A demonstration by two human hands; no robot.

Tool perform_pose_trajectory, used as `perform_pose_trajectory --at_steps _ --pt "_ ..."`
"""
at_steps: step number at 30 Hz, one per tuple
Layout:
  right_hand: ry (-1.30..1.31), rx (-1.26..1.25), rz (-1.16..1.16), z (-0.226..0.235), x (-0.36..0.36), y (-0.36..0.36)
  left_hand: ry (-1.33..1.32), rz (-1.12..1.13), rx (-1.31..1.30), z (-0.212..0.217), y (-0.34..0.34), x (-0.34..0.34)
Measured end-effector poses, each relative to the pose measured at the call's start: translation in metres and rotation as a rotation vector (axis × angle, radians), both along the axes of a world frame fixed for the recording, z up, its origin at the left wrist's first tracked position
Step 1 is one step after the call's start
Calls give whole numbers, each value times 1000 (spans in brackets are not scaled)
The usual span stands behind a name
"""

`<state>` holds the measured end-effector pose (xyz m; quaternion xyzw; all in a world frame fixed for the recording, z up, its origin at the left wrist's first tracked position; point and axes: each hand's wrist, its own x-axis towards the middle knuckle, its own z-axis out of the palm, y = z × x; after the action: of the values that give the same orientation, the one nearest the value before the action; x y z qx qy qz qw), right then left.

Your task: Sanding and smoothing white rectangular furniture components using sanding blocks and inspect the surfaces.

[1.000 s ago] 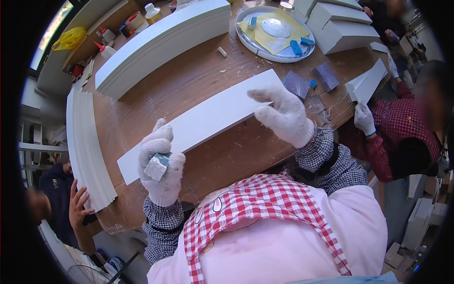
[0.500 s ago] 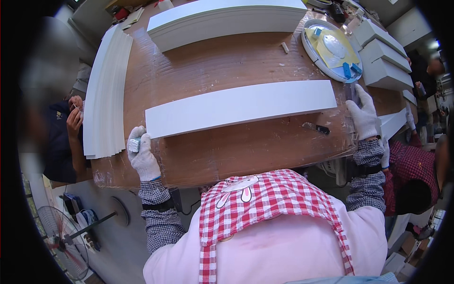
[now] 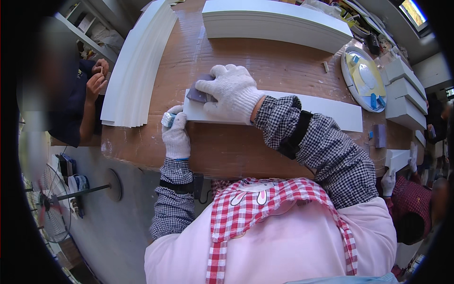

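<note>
A long white board (image 3: pixel 326 110) lies flat before me on the table. My right hand (image 3: pixel 232 92), in a white knit glove, is closed on a grey sanding block (image 3: pixel 200 89) and presses it on the board's left end. My gloved left hand (image 3: pixel 176 137) is at the board's lower left corner, gripping a small silvery-blue block (image 3: pixel 167 119) between thumb and fingers. My right forearm crosses over the board and hides part of its near edge.
A stack of white boards (image 3: pixel 276 23) stands at the back; another (image 3: pixel 137 66) lies left. Toward the right are a round white tray (image 3: pixel 347 83) with blue pieces, white blocks (image 3: pixel 404 102) and another grey block (image 3: pixel 379 136). Co-workers are at the left (image 3: pixel 87 102) and right (image 3: pixel 416 206).
My right hand has swung from the board's right side to its left end with the grey sanding block. The left hand keeps its small block at the corner. The whole view has shifted.
</note>
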<state>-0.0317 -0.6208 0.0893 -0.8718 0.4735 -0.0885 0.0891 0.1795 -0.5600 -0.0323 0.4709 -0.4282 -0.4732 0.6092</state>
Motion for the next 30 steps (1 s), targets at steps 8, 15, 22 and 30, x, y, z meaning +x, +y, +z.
perform_pose_trajectory --at_steps 8,15,22,30 --pt "-28 -122 45 6 -143 78 32 68 23 1 1 -4" --pt "45 -118 -406 11 -153 80 301 10 79 -8 1 1" --pt "-16 -4 122 -2 31 -10 697 -45 55 -17 11 20" --pt "93 62 277 25 -52 29 656 129 22 -8 29 60"
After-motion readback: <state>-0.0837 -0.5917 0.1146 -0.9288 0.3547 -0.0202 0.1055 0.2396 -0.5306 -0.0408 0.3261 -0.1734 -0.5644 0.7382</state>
